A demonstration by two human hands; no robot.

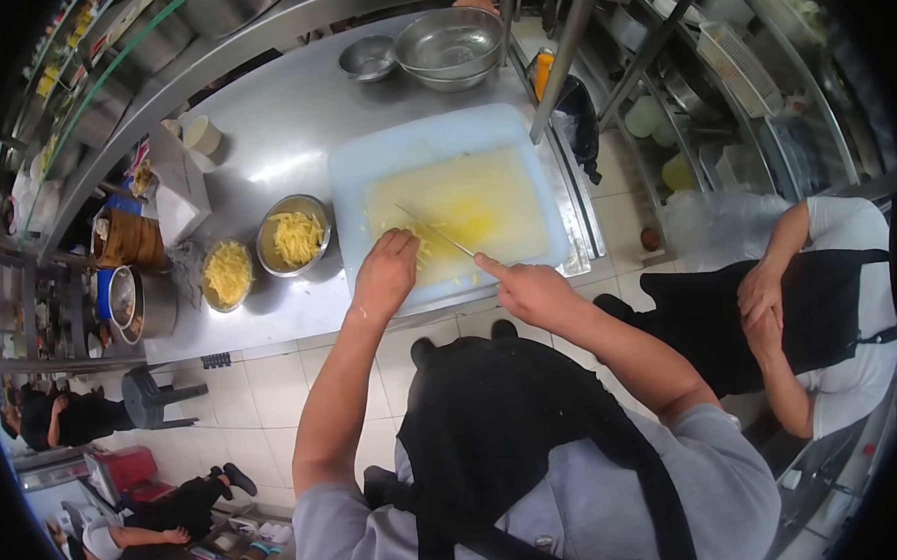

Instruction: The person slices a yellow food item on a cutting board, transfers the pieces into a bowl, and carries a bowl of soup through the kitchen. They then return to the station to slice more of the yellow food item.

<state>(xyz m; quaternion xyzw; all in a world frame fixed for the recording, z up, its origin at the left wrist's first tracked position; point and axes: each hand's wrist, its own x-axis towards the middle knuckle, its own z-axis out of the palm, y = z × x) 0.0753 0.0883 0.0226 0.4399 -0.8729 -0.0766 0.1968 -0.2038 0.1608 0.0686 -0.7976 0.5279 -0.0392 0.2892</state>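
Note:
My right hand (534, 294) is wrapped round the handle of a kitchen knife, its index finger stretched along the top. The knife's blade (436, 230) points away and to the left, low over a white cutting board (442, 135). My left hand (386, 275) rests at the board's near left part with its fingers bent and together, pressed on cut yellow strips (424, 243). Some strips lie beside the blade, and a wet yellow stain spreads to its right. Left of the board stand two metal bowls holding yellow strips, a larger bowl (329, 247) and a smaller bowl (249, 289).
Nested metal bowls (448, 45) and a small bowl (367, 58) stand at the steel table's far side. A white cup (202, 136) is at the back left. A person in a black apron (815, 314) stands close on my right. Shelving posts rise behind the table.

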